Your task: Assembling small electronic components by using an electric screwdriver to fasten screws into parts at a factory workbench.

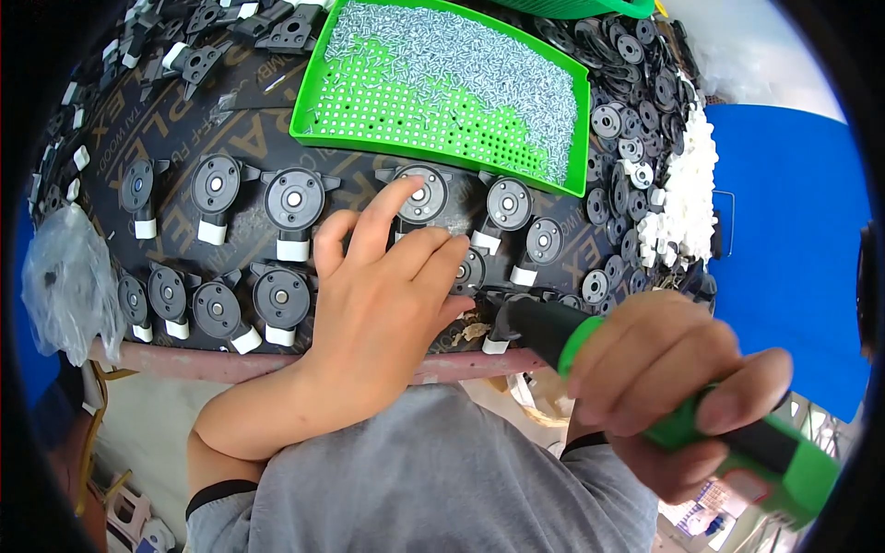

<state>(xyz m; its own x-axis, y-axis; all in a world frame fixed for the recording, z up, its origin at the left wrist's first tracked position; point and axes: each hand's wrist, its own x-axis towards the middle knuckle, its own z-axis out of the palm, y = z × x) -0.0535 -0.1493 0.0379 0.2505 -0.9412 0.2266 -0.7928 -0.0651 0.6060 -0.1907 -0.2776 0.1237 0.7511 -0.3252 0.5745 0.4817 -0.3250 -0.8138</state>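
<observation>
My left hand (pixel 383 295) reaches over the middle of the table, fingers spread. Its index fingertip rests on the round face of a black wheel part (pixel 430 205) in the back row. Beneath its other fingers, a second wheel part (pixel 471 269) is half hidden. In my right hand (pixel 659 369), a green and black cordless screwdriver (pixel 544 327) is gripped, its nose pointing left toward the parts near the front edge. Its tip is blurred, and I cannot tell whether it touches anything. A wheel part with a white foot (pixel 495 347) shows just below the nose.
Behind my hands stands a green perforated tray (pixel 369 138) of small silver screws. Wheel parts, such as one at front left (pixel 281 297), form two rows. Loose black discs (pixel 630 120) and white pieces (pixel 687 198) pile up at right; a plastic bag (pixel 69 281) hangs left.
</observation>
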